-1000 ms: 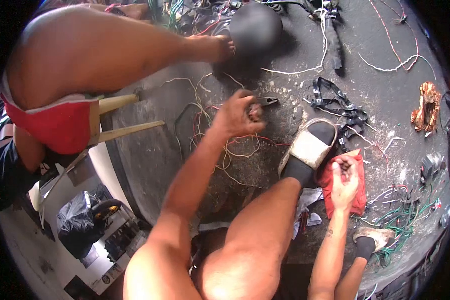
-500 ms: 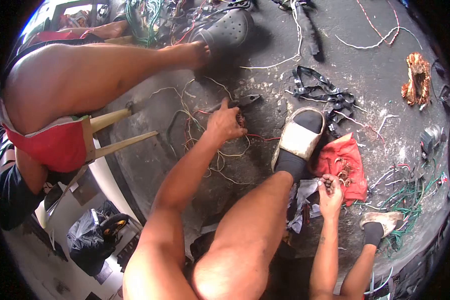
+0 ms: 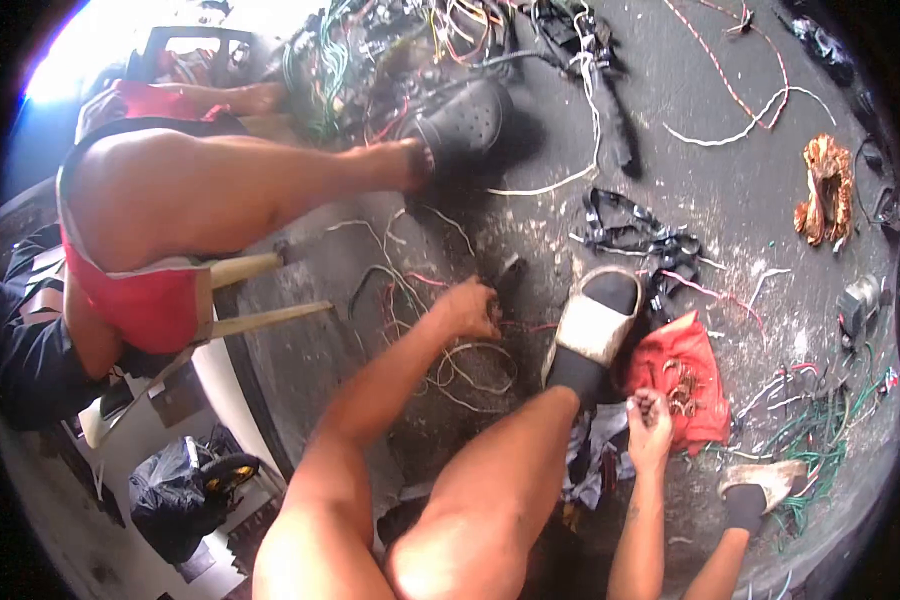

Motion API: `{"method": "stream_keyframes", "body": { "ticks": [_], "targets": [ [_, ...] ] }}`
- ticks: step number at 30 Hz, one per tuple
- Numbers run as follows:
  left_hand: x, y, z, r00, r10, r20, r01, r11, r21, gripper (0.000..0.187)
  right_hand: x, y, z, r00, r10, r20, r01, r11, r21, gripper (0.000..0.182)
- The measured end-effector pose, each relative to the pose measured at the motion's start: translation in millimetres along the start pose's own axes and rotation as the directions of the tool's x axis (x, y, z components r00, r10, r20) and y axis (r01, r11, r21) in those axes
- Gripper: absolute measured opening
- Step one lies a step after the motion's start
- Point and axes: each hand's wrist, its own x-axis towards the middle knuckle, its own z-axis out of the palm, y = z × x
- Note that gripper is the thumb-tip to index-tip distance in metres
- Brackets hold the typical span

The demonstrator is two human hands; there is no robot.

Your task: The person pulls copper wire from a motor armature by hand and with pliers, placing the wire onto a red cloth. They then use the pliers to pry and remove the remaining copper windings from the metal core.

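Observation:
My left hand (image 3: 468,308) is low over the dark floor beside loose wires (image 3: 400,290), its fingers curled in around something too dark and blurred to name. Just beyond its fingertips lies the dark, smeared shape of pliers (image 3: 511,276); whether the hand touches them is unclear. At the lower edge of a red cloth (image 3: 695,345), my right hand (image 3: 650,435) has its fingers bent together, and what they hold is too small to tell. Coppery scraps (image 3: 683,388) rest on the cloth.
Another person's bare leg (image 3: 250,185) and dark clog (image 3: 465,125) extend across the upper left, above a wooden stool (image 3: 270,318). My sandalled foot (image 3: 595,320) stands between my hands. A copper bundle (image 3: 827,190) and green wires (image 3: 820,430) lie at right.
The whole view has shifted, so the floor and most things appear lower. The pliers near my left hand look darker and more blurred. My right hand stays beside the red cloth, fingers still bent.

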Motion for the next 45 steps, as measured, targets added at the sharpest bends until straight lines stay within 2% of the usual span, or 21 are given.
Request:
{"method": "stream_keyframes", "body": {
  "ticks": [4,7,10,13,16,18,22,24,25,27,29,30,33,36,37,38,40,42,43,44,45],
  "targets": [
    [7,-2,27,0.999,0.014,-0.032,-0.015,0.999,-0.033,0.057,-1,7,-4,0.999,0.000,-0.035,0.002,0.998,0.066,0.017],
    [9,1,37,0.997,-0.073,-0.004,0.072,0.995,-0.062,0.058,-1,15,-9,0.999,0.025,-0.031,-0.021,0.993,0.113,0.018],
    [7,7,39,0.997,0.045,-0.057,-0.052,0.991,-0.125,0.060,-5,15,-12,0.999,0.028,-0.027,-0.025,0.992,0.127,0.019],
    [-3,17,36,0.998,-0.046,-0.040,0.032,0.954,-0.298,0.066,-8,21,-13,0.999,0.032,-0.034,-0.026,0.990,0.140,0.019],
    [-10,16,47,0.983,-0.059,-0.173,-0.016,0.916,-0.402,0.077,-10,22,-14,0.999,0.031,-0.036,-0.026,0.991,0.135,0.019],
    [-11,14,53,0.958,-0.019,-0.286,-0.161,0.792,-0.589,0.085,-10,21,-15,0.998,0.050,-0.029,-0.046,0.990,0.132,0.018],
    [-30,29,30,0.885,0.024,-0.466,-0.302,0.791,-0.532,0.088,-3,21,-12,0.998,0.065,-0.023,-0.061,0.984,0.166,0.024],
    [-52,47,-5,0.862,0.088,-0.499,-0.360,0.799,-0.481,0.089,7,-11,-1,0.998,-0.057,-0.037,0.062,0.987,0.151,0.034],
    [-60,53,-17,0.861,0.086,-0.502,-0.361,0.798,-0.482,0.089,15,-30,7,0.986,-0.165,-0.037,0.169,0.979,0.111,0.051],
    [-69,65,-41,0.739,0.262,-0.621,-0.550,0.767,-0.330,0.084,40,-75,24,0.931,-0.364,0.039,0.362,0.931,0.044,0.080],
    [-77,83,-69,0.671,0.367,-0.644,-0.639,0.726,-0.252,0.082,67,-109,36,0.765,-0.628,0.144,0.632,0.775,0.019,0.086],
    [-84,93,-80,0.612,0.450,-0.650,-0.705,0.684,-0.190,0.080,72,-140,38,0.689,-0.696,0.204,0.722,0.684,-0.106,0.085],
    [-94,129,-109,0.457,0.594,-0.661,-0.854,0.501,-0.141,0.072,68,-185,33,0.812,-0.463,0.355,0.334,0.868,0.369,0.078],
    [-116,180,-144,0.200,0.752,-0.628,-0.964,0.265,0.009,0.069,45,-217,-22,0.719,-0.536,0.443,0.622,0.780,-0.066,0.052],
    [-126,200,-153,0.150,0.803,-0.577,-0.980,0.199,0.022,0.070,31,-216,-40,0.740,-0.501,0.449,0.476,0.862,0.177,0.044],
    [-138,220,-162,0.100,0.848,-0.520,-0.990,0.137,0.033,0.071,3,-234,-50,0.741,-0.557,0.376,0.450,0.827,0.338,0.038],
    [-170,257,-172,-0.017,0.876,-0.482,-0.997,0.024,0.078,0.069,-63,-241,-91,0.827,-0.541,0.153,0.494,0.830,0.259,0.036],
    [-200,293,-178,-0.128,0.844,-0.520,-0.992,-0.098,0.085,0.065,-120,-242,-129,0.716,-0.697,0.044,0.693,0.716,0.081,0.032],
    [-216,303,-183,-0.105,0.843,-0.528,-0.994,-0.104,0.032,0.061,-144,-248,-136,0.632,-0.775,0.004,0.755,0.617,0.221,0.029],
    [-234,313,-191,-0.168,0.839,-0.518,-0.986,-0.141,0.090,0.041,-170,-246,-140,0.547,-0.836,-0.045,0.791,0.498,0.355,0.028],
    [-260,320,-191,0.060,0.843,-0.534,-0.973,-0.070,-0.220,0.041,-197,-240,-149,0.550,-0.824,-0.132,0.796,0.470,0.381,0.029]
  ]
}}
